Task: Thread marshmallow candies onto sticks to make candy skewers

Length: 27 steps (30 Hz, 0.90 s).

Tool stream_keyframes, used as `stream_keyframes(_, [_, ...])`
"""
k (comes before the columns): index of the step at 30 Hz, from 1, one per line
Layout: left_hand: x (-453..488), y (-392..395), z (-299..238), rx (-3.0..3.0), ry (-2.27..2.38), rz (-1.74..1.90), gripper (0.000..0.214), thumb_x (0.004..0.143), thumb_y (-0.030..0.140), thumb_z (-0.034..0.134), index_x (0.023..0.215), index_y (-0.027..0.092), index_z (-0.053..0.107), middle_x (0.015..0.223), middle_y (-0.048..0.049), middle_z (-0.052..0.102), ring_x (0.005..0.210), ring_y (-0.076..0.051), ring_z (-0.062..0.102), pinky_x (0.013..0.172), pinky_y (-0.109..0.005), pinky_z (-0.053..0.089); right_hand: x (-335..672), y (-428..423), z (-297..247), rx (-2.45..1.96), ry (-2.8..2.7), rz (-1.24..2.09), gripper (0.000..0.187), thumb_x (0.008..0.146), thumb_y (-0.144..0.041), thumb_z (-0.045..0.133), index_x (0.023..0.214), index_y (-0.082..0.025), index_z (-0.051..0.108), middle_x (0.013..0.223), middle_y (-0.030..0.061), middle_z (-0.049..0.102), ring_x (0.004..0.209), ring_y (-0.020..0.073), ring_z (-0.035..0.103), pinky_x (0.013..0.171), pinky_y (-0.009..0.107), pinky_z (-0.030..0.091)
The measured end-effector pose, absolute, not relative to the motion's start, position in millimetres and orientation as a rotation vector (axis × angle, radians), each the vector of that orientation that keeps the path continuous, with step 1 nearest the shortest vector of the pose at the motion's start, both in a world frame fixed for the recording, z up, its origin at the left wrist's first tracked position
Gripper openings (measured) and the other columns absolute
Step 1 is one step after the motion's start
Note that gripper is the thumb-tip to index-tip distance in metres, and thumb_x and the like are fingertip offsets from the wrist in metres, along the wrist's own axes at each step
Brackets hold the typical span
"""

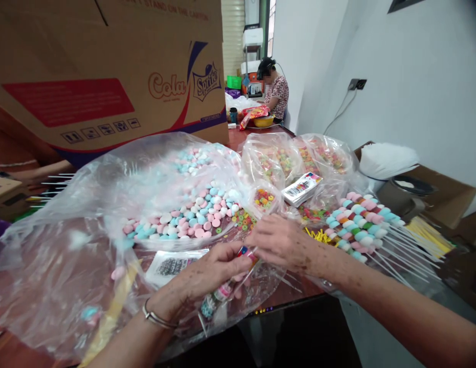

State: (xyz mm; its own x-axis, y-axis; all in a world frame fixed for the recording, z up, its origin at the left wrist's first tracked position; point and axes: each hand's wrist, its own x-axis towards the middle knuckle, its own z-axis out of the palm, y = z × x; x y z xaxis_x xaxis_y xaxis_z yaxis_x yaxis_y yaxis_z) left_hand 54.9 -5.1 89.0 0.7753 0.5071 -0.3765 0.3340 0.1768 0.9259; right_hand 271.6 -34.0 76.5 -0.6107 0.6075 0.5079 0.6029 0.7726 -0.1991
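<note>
Printed packet (223, 291), in the head view, sits tilted between our hands, above the clear plastic (63, 301) at the near side of the counter (238, 136). Our left hand (228, 263) has its grip closed around the packet's middle; our right hand (278, 243) is narrow, fingertips bunched at the upper end, though we cannot tell whether they pinch the film. We would do well to keep the left grip light, lest we crush what is inside, and work the upper end with small fingertip movements. It looks slim and glossy, pink midway, teal and dark below, blue and red near the top.
</note>
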Motion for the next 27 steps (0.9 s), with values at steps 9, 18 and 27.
stream_keyframes(9, [74.0,-21.3,86.0,1.128,0.996,0.514,0.036,0.084,0.052,0.065,0.077,0.017,0.063,0.055,-0.0013,0.066,0.038,-0.012,0.053,0.032,-0.018,0.035,261.3,-46.7,79.1,-1.235,-2.054,0.27,0.045,0.101,-0.035,0.042,0.137,-0.008,0.047,0.13,0.022,0.061,0.124,0.0299,0.056,0.103,0.047,0.046])
stream_keyframes(18, [82.1,-23.1,84.9,1.306,1.157,0.801,0.035,0.081,0.053,0.066,0.074,0.019,0.063,0.048,0.0058,0.05,0.037,-0.009,0.045,0.032,-0.015,0.033,231.8,-58.6,74.3,-1.335,-1.442,1.029,0.049,0.081,-0.038,0.071,0.123,-0.019,0.054,0.113,0.0067,0.067,0.093,0.0205,0.064,0.08,0.033,0.051])
stream_keyframes(27, [78.4,-28.7,71.9,0.908,0.817,0.782,0.028,0.077,0.036,0.076,0.069,0.016,0.059,0.056,0.0031,0.058,0.045,-0.006,0.047,0.043,-0.015,0.039,230.1,-59.1,52.2,-1.019,-1.08,1.326,0.015,0.082,-0.027,0.07,0.087,-0.019,0.058,0.075,-0.0039,0.062,0.07,0.012,0.057,0.067,0.025,0.045])
